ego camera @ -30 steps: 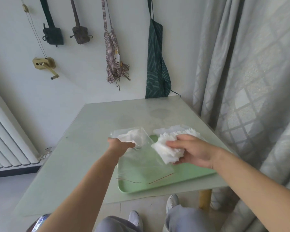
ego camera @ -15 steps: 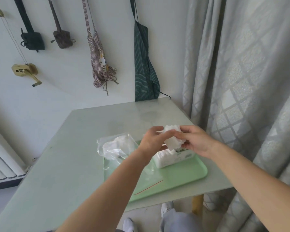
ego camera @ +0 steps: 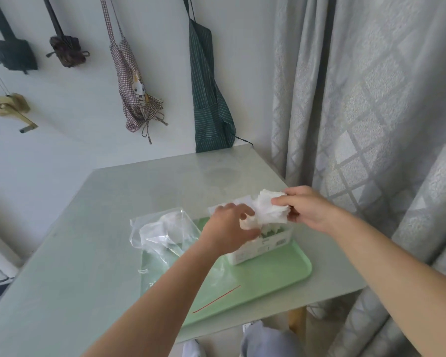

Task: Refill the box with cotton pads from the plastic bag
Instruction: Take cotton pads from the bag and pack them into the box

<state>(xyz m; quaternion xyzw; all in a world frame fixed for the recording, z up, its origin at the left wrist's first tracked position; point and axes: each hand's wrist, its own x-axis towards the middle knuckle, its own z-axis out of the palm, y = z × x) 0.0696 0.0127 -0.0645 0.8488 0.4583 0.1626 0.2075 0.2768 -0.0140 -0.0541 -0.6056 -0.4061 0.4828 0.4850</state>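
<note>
Head view: a pale bench [ego camera: 93,243] stands against a white wall, with a grey curtain [ego camera: 371,99] on the right. On the bench lies one green tray [ego camera: 281,276], its long axis running left to right and angled slightly away at the right end.

One white box [ego camera: 265,244] sits on the tray's far right part, open side up, its long axis roughly along the tray's. A barcode label shows on its near side. White pads fill its top.

Two bare hands meet just above the box. The right hand [ego camera: 310,210] has its fingers clamped on a stack of pads [ego camera: 269,208], thumb on top, the stack's edges fanned toward the left. The left hand [ego camera: 228,229] reaches in from the left, its fingers curled and touching the lower left of the same stack, pinching a loose pad.

One clear bag [ego camera: 165,231] lies to the left of the box, half on the tray and half on the bench, crumpled, with a few pads inside. A thin red strip [ego camera: 216,298] lies on the tray's near part.

Four cloth items hang on the wall, among them a green apron [ego camera: 209,99].
</note>
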